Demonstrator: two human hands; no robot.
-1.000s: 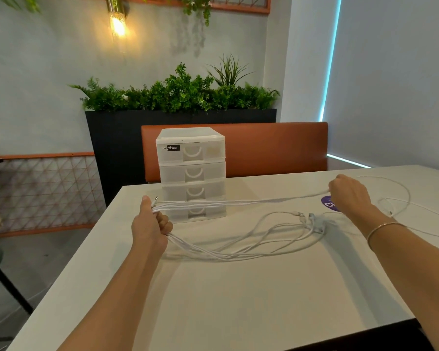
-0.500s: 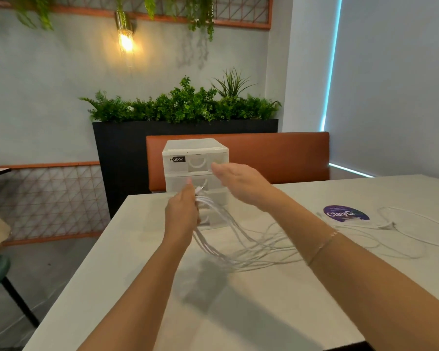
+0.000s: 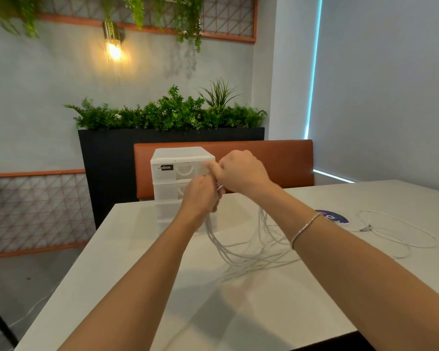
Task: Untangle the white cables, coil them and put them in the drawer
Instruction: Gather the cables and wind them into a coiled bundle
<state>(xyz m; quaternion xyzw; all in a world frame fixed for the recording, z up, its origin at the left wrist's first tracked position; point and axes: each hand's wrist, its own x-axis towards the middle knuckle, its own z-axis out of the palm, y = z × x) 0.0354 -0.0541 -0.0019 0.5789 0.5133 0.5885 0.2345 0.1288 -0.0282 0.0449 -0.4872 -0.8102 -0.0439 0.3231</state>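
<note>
Above the near half of the counter (image 3: 238,312), in the head view, both hands are raised and meet just in front of the white drawer unit (image 3: 181,173). The left hand (image 3: 200,198) is curled round a gathered bunch of white cable (image 3: 238,252), whose loops hang from it in a loose sweep and brush the counter below. The right hand (image 3: 241,173) is closed too, its fingers pinching strands where a few show between the two fists. A second white cable (image 3: 401,231) lies apart on the counter to the right, beside a round purple sticker (image 3: 336,216), in its own slack loop with a connector showing.

The step looks like coiling. To do it well, the left hand should stay the anchor while the right feeds each turn at an even length, so the loops match and do not cross. Hanging strands are blurred, so whether any knot remains cannot be told; it is worth checking before tightening. All drawers appear closed, so a hand must come free before stowing.
</note>
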